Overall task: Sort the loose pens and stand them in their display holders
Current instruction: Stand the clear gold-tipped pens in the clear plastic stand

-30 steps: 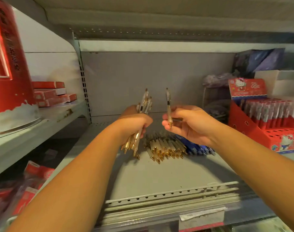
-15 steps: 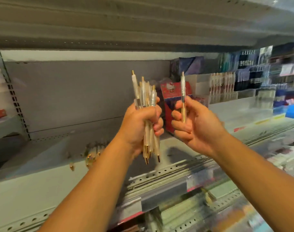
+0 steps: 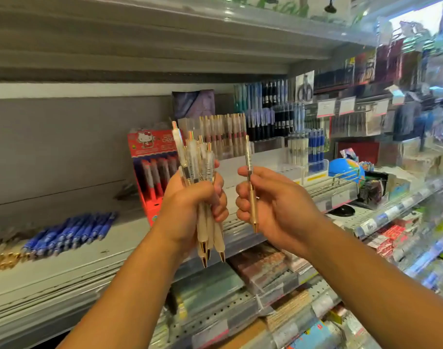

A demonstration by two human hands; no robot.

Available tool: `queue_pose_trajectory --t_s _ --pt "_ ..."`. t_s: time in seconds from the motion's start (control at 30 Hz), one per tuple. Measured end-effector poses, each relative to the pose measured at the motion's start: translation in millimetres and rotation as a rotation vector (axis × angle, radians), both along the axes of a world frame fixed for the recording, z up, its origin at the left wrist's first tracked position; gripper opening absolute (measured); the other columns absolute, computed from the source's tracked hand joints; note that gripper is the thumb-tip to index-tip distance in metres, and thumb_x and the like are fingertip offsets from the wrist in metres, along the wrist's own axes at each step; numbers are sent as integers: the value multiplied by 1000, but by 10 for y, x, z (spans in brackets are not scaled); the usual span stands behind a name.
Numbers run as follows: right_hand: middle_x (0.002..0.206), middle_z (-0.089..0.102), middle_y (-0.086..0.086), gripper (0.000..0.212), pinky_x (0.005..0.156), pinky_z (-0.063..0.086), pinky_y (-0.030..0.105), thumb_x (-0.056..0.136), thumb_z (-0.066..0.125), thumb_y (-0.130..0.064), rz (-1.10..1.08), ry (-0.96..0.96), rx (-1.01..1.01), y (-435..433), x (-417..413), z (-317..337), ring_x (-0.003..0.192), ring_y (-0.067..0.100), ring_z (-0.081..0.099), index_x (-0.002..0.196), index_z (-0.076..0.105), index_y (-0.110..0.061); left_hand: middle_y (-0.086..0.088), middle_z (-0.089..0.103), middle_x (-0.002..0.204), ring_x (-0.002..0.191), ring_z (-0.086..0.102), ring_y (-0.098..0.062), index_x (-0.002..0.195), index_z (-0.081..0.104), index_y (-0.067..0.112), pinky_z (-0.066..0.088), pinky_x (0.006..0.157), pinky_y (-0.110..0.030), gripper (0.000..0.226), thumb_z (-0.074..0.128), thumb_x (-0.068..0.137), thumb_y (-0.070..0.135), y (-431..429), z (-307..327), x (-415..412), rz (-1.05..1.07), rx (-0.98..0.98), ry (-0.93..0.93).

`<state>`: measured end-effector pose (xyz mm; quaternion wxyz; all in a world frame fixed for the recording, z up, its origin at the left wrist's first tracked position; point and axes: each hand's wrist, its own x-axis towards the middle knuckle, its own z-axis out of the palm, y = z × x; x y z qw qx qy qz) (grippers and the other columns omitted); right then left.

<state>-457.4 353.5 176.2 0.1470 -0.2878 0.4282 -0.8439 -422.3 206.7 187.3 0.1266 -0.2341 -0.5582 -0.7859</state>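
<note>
Shifted since half a second ago: the view has swung further right along the aisle. Both hands have carried their pens with it, so the stocked holders now stand directly behind them.

- Left hand (image 3: 190,205): clenched round a bundle of white-and-gold pens (image 3: 210,238), tips down, clickers up. The barrels splay unevenly and one stands higher than the rest.
- Right hand (image 3: 273,210): pinching a single white-and-gold pen (image 3: 248,157) upright, tip down, just right of the bundle and apart from it.
- Clear display holder (image 3: 223,137): on the far side of the shelf, behind the hands, with a row of matching gold-topped pens standing in it. Free slots cannot be made out.
- Red cartoon-cat display box (image 3: 150,197): left of that holder, with red-grip pens upright in it.
- Loose blue pens (image 3: 71,230): lying flat on the grey shelf (image 3: 114,248) at near left. Loose gold pens (image 3: 3,260) lie at the far-left edge, blurred.

Risks, as I judge them:
1. The splayed bundle is held in one fist. If that grip eases while attention goes to the right hand, a pen could slide out and drop among the stock on the lower shelves.
2. Rows of white, blue and dark pens stand close together to the right of the gold row. A hurried placement could put the single pen in the wrong row.
3. If the gold row is already tightly packed, pushing a pen in could tilt its neighbours or nudge the holder.
4. The blue and gold pens at left are still unsorted and sit at the edge of view, where they are easily overlooked.
</note>
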Motion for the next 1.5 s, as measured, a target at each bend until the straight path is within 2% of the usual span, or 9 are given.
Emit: queue_pose_trajectory --t_s 0.23,0.37,0.63,0.77,1.03,1.17,1.23,1.43,1.5 --pt "76 65 9 17 67 57 29 93 55 -1 -104 17 15 427 -559 -10 71 18 66 102 69 1 -8 41 61 43 35 -18 87 49 8 32 42 -22 37 42 54 -9 407 9 -466 75 -37 4" --pt "83 69 6 15 75 55 25 93 59 -6 -168 166 151 461 -962 34 81 18 66 102 71 -8 -10 37 61 42 35 -19 82 48 8 33 42 -22 33 43 54 -8 377 92 -769 154 -67 14" --pt "80 67 4 43 70 61 31 90 66 -4 -346 506 290 237 -1806 70 79 22 74 124 50 -26 -6 38 63 43 37 -14 89 43 10 34 42 -21 34 44 58 -4 13 344 -1373 288 -65 67" --pt "98 61 5 66 69 62 33 90 64 0 -385 548 310 135 -2195 21 79 19 74 140 39 -34 -7 42 64 45 42 -14 80 41 10 36 41 -22 23 49 62 -2 -74 344 -1643 406 -22 28" --pt "89 60 -8 77 59 62 38 83 74 -6 -380 723 374 -457 -2665 354 77 15 68 139 36 -42 -5 47 53 44 47 -19 89 45 4 39 42 -28 19 55 74 -4 -237 81 -1810 791 -127 -1" --pt "80 59 -14 73 60 51 10 84 71 -7 -426 892 366 -716 -2703 195 75 0 63 140 36 -39 -9 47 55 42 48 -20 101 43 7 41 40 -27 35 58 71 3 -298 16 -1775 833 -100 10" --pt "76 58 -15 73 56 46 4 85 70 -8 -443 920 373 -731 -2719 129 79 -10 59 140 36 -40 -10 48 54 40 49 -21 103 43 7 41 39 -27 36 60 72 4 -307 -1 -1779 845 -106 -3" --pt "78 61 -8 74 66 60 37 85 69 -7 -434 947 431 -697 -2769 100 72 9 65 139 34 -44 -5 56 56 44 55 -21 105 47 9 46 41 -29 28 61 83 -1 -330 -29 -1815 793 -184 -7" --pt "82 65 -3 75 67 61 40 85 70 -7 -442 941 440 -709 -2778 87 73 12 66 137 33 -47 -5 57 57 45 56 -21 101 49 12 47 42 -29 23 60 86 -3 -326 -29 -1828 776 -214 0"
